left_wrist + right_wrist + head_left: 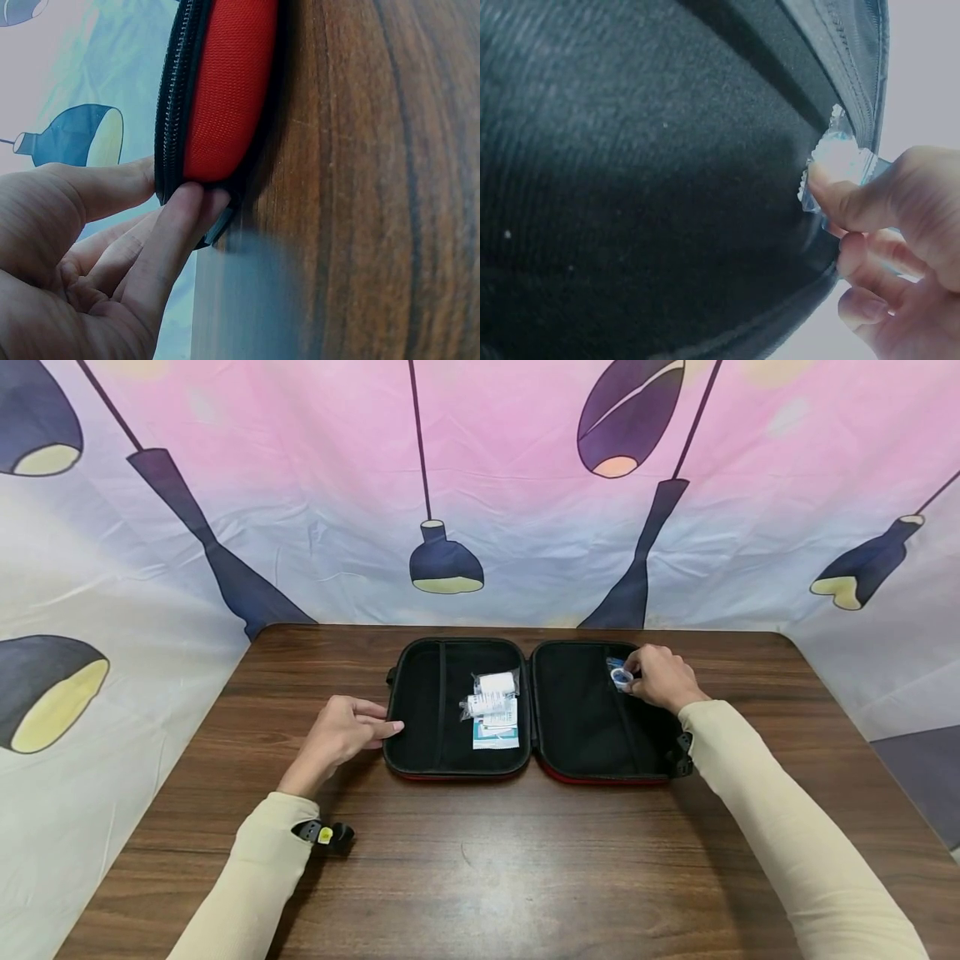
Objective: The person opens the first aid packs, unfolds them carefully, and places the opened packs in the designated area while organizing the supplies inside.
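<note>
I see left hand [341, 731] pinch the open case [412, 710] | right hand [663, 677] pinch clear packet [621, 676] | case near far table [450, 860] edge

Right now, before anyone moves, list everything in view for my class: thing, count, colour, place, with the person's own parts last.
Zippered case: 1, red outside, black inside, lying open on the table
Straps: 2, black, one across each case half
Wrapped rolls: 2, white, in the left half
Flat packet: at least 1, white and teal, beside and partly under the rolls
Small clear-wrapped item: 1, white and blue, in the right hand's fingers
Table: 1, brown wood-grain, under the case
Lamp-print backdrop: 1, pink, blue and white, behind the table
Wrist devices: 2, black, one per wrist
Sleeves: 2, cream, on both arms
Left hand: 1, bare, gripping the case's left edge
Right hand: 1, bare, over the right half
</note>
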Available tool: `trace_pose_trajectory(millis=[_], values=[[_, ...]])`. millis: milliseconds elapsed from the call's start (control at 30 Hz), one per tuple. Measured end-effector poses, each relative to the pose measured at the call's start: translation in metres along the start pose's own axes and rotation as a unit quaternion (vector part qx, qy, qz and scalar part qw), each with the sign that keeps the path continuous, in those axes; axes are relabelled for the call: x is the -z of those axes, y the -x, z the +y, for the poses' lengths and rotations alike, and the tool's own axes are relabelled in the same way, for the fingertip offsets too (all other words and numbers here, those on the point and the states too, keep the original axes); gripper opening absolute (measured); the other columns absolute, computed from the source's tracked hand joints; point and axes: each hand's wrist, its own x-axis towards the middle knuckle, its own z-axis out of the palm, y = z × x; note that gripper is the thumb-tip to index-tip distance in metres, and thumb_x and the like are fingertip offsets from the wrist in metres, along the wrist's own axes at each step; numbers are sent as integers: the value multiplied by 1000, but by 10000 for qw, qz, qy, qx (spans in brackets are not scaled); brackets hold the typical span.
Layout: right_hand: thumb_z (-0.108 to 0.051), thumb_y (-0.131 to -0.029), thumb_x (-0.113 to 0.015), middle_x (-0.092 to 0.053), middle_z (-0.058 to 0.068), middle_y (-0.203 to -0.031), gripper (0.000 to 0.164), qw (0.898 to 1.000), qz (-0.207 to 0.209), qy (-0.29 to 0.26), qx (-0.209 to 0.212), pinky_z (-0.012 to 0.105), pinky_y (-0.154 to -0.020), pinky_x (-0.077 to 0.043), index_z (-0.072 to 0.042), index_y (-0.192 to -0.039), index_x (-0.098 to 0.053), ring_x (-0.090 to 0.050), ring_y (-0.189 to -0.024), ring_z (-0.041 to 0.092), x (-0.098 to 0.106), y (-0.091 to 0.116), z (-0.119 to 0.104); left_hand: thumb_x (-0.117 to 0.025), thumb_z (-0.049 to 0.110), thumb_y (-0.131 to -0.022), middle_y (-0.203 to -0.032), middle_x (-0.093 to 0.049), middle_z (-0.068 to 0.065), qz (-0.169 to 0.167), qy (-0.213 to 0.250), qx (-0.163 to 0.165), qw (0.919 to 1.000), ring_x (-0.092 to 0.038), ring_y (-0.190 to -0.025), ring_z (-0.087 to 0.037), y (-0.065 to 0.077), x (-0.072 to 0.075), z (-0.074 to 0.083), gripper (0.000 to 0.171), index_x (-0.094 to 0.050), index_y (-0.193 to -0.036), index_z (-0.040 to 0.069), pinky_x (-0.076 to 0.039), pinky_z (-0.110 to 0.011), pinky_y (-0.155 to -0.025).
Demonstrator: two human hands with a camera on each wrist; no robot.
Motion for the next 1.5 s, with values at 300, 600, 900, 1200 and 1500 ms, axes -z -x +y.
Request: trace_pose_trajectory(millis=[300,600,900,1200,1500], values=[[-14,-91,-76,-68,20,-109,29,9999,-111,-49,68,54,-72,-53,2,-115,-73,-65,-89,37,-1,0,0,-79,24,-91,-127,-66,-25,-17,-12,31,10000,-72,-102,-30,0,1,0,56,-59,-135,-5,-60,-37,-85],[-12,-91,-75,-68,21,-112,30,9994,-231,-77,241,53,-74,-54,2,-118,-72,-65,-93,37,-2,-2,-2,-79,25,-91,-127,-66,-25,-26,-51,-5,10000,-72,-102,-31,0,1,-1,58,-58,-136,-5,-60,-37,-85],[-7,-92,-73,-67,23,-114,31,9979,-374,-275,449,52,-79,-53,4,-120,-70,-65,-95,36,-5,-1,-2,-79,25,-91,-127,-65,-26,-55,-68,-5,10000,-72,-104,-31,-1,0,-1,59,-58,-136,-6,-60,-38,-86],[3,-92,-64,-64,28,-117,34,9965,-372,-550,513,56,-87,-52,9,-126,-65,-62,-106,42,-9,-1,-6,-79,25,-91,-128,-65,-26,-65,-30,-21,10000,-72,-104,-31,0,0,1,58,-58,-136,-6,-60,-38,-86],[2,-91,-68,-69,25,-109,26,9959,-221,-765,438,53,-85,-54,9,-116,-70,-64,-103,41,-8,0,-3,-79,26,-91,-128,-65,-26,-58,-54,-19,10000,-72,-103,-31,0,0,1,59,-58,-136,-6,-60,-38,-86]])
